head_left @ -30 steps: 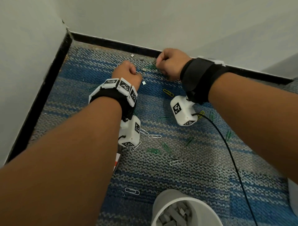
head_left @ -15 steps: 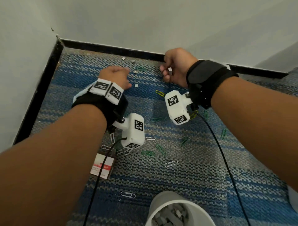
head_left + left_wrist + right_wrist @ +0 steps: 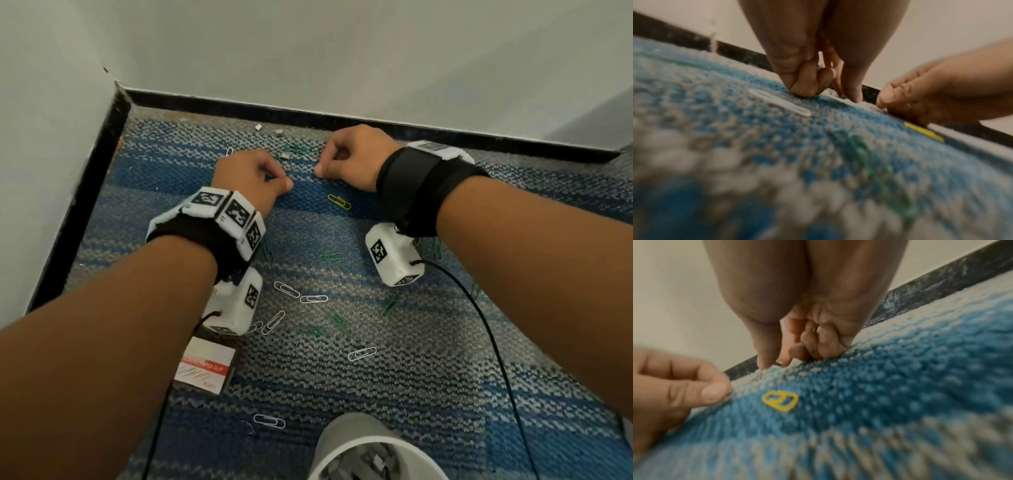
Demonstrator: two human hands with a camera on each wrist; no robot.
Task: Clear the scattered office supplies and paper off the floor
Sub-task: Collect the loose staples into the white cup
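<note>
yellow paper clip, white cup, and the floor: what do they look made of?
Yellow paper clip: probably wire with a glossy coloured coating; thin bent loop.
White cup: looks like smooth matte plastic, possibly paper; thin even rim.
Floor: looped-pile carpet in blue and grey, nubby woven texture.

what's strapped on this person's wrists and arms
Both forearms are bare, with no sleeves. The left hand has a black wrist strap ringed with white blocks bearing black-and-white square markers; a white boxy camera hangs under it. The right hand has a wide black strap, a white piece on top, and a similar marked camera box. A thin black cable trails from each.
</note>
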